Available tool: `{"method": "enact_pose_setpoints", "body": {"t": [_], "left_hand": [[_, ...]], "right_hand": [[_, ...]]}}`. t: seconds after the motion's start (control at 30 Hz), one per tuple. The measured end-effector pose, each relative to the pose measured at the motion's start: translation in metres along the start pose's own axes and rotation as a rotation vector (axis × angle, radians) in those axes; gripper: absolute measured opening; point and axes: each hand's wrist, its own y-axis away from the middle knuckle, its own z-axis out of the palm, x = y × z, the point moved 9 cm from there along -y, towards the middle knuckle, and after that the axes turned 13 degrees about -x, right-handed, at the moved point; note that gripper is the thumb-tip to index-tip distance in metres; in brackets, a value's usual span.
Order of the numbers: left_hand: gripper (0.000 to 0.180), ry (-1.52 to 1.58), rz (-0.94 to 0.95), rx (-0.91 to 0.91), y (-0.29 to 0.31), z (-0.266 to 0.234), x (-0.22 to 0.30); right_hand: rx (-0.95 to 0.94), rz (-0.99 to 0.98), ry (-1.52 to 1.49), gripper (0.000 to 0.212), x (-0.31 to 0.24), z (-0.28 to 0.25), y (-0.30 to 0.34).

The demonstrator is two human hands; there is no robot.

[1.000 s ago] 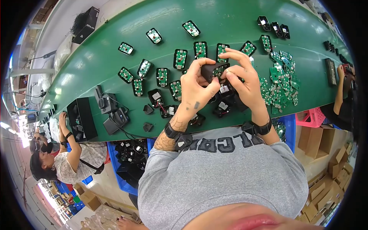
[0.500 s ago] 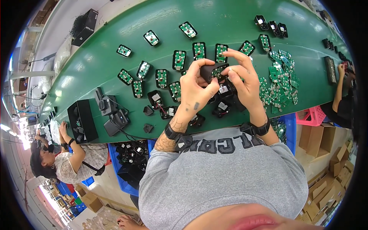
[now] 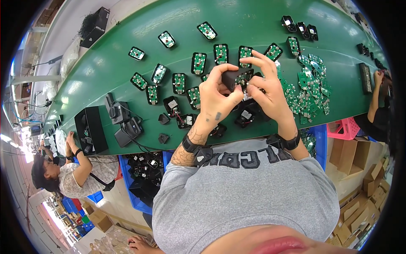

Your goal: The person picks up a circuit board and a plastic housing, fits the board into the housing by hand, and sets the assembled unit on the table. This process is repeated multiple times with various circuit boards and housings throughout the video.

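Observation:
Above the near part of the bench, my left hand is wrapped round a black plastic housing, tilted with its opening toward the right. A green circuit board shows in that opening. My left thumb presses at its lower edge. On the right side, my right hand has its thumb and a bent finger pinched together against the board, while another finger arches above. Whatever the pinch holds is hidden. Below the hands lies an open black housing with a white part and wires inside.
Several black housings with green boards stand across the green bench. Loose circuit boards are heaped to the right. On the left are black devices with cables and a black box. Blue bins sit below; a co-worker works left.
My right fingers have curled in closer to the board, with the thumb and bent finger now together. The left hand keeps its hold on the housing. The view has shifted slightly.

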Motion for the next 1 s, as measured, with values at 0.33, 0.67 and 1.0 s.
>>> {"method": "enact_pose_setpoints", "body": {"t": [0.33,0.67,1.0], "left_hand": [[0.038,-0.157,0.006,0.001,-0.001,0.003,0.006],[0.040,-0.269,0.046,-0.018,-0.001,0.007,0.008],[0.045,-0.439,0.146,-0.013,0.000,0.019,0.013]], "right_hand": [[-0.041,-0.012,0.044,0.015,0.001,0.006,-0.001],[-0.187,0.020,-0.052,0.014,0.011,0.008,-0.002],[-0.178,0.072,-0.028,0.014,0.006,0.004,-0.002]]}}
